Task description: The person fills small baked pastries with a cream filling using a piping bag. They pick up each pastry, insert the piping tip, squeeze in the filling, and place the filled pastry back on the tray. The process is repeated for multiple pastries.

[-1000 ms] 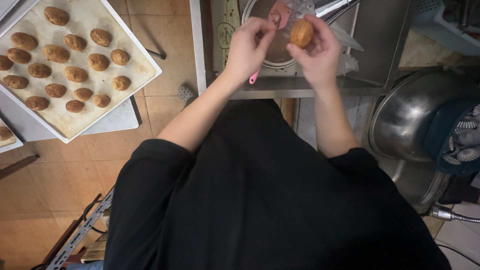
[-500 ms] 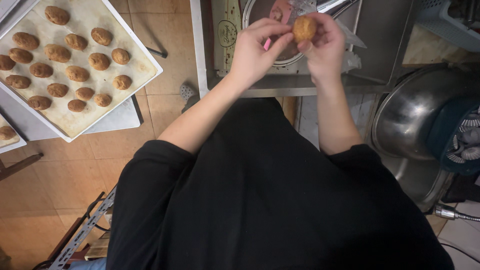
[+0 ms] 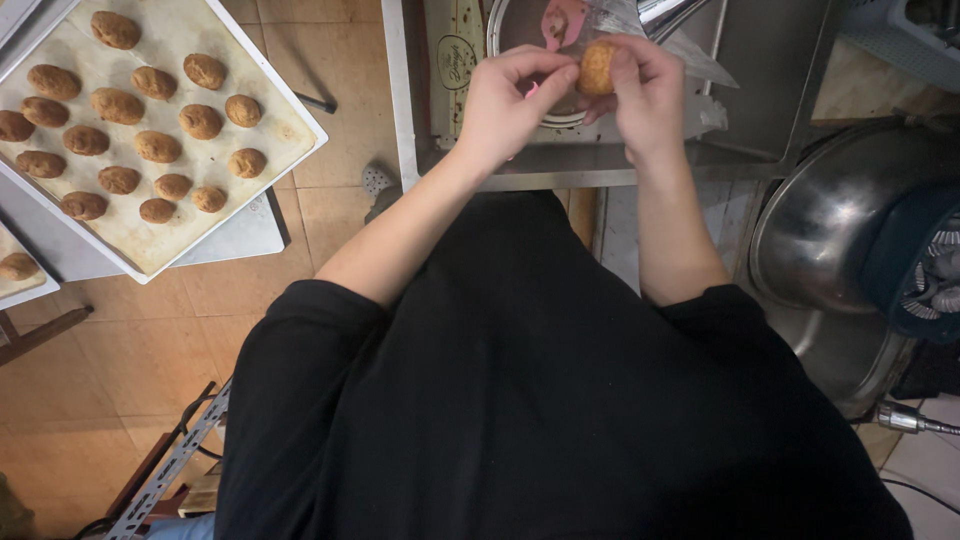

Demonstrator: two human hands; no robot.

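Observation:
My right hand (image 3: 648,92) holds a small round golden-brown pastry (image 3: 598,66) between thumb and fingers, above a round metal bowl (image 3: 520,30) on a steel counter. My left hand (image 3: 505,100) is curled right beside it, its fingertips touching near the pastry; what it pinches is hidden. A pink spatula (image 3: 562,20) lies in the bowl. A clear plastic bag (image 3: 680,50) shows behind my right hand.
A baking tray (image 3: 290,130) lined with paper carries several brown pastries at the left, over a tiled floor. A large steel mixing bowl (image 3: 830,230) and a dark fan (image 3: 925,265) sit at the right. A metal rail (image 3: 170,465) lies at the lower left.
Both hands have stayed together over the bowl. The pastry has shifted slightly up and left in my right hand, and my left fingers have closed in nearer to it.

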